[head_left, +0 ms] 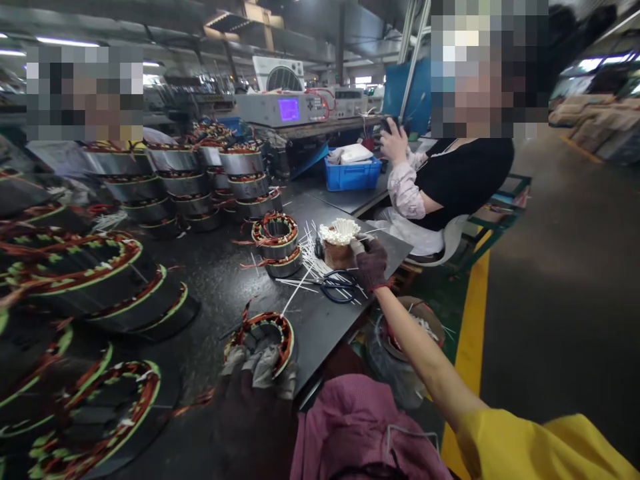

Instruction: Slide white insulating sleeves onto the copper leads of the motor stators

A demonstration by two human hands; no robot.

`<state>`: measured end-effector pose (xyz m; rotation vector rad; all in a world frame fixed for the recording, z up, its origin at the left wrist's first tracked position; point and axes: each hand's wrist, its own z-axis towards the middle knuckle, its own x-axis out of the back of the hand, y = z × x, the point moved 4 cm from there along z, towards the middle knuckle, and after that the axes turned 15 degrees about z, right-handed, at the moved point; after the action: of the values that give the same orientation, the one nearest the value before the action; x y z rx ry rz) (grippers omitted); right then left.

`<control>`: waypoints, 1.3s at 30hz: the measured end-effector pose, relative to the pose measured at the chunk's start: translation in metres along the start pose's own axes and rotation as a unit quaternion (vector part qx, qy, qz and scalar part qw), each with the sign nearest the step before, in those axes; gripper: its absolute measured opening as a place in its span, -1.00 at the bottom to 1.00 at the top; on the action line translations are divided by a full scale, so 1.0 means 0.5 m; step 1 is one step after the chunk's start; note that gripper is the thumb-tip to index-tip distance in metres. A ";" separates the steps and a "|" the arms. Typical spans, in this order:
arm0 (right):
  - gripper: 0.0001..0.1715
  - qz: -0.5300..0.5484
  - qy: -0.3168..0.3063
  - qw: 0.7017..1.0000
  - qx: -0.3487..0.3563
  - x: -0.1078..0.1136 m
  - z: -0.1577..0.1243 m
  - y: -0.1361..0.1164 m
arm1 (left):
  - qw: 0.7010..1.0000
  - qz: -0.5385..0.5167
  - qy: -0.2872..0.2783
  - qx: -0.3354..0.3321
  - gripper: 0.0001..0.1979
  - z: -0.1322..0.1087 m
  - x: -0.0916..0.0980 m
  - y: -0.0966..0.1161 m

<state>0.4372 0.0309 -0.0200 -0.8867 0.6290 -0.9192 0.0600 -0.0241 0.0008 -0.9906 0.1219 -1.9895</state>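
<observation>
a: which step is this, would you say?
b: picking out a strip, i'd judge. the right hand (371, 263) is at the right side of the brown pot (337, 255), gloved fingertips beside the white strips (340, 231) standing in it.
a: has it got one?
b: can't tell. the fingers sit narrow, close together, but the tips are too small to show a pinch.
a: and the left hand (257, 393)?
b: nearer the wearer than the pot, and left of it, on the wound ring (261, 331). its fingers lie slightly spread over the near rim. the thumb isn't clear, so i can't say whether it grips or just steadies.
a: anything crowding the pot?
b: a two-ring stack (281, 252) just left of it, loose strips around its foot, and what look like scissors (336, 287) just in front. one single strip (297, 291) slants from the pot's side towards the ring's far rim; whether it's tucked in, i can't tell.
a: what would the next move call for?
b: probably a fine pinch on one strip, without dragging its neighbours, and a steady ring.
</observation>
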 end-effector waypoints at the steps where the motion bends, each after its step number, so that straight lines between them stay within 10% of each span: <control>1: -0.56 0.003 -0.003 1.000 -0.001 -0.001 0.001 0.001 | 1.000 0.002 -0.008 -0.010 -0.68 0.004 0.002 -0.001; 17: -0.71 -0.015 0.010 0.998 -0.058 0.042 -0.033 0.002 | 0.982 -0.066 0.017 0.176 -0.81 -0.009 -0.026 0.009; 33: -0.55 0.019 0.005 1.000 -0.014 0.014 -0.005 0.014 | 0.986 -0.060 0.051 0.148 -0.85 -0.011 -0.027 0.005; 36: -0.59 0.028 0.031 0.997 0.057 0.031 -0.043 -0.026 | 0.986 -0.063 0.032 0.150 -0.88 -0.014 -0.030 0.000; 39: -0.70 0.057 -0.068 0.984 0.154 0.032 -0.100 -0.106 | 0.986 -0.087 0.013 0.138 -0.84 -0.015 -0.039 -0.016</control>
<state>0.3847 -0.0183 -0.0010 -0.6237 0.4027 -0.8186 0.0553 -0.0068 -0.0127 -0.8189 -0.2298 -2.1077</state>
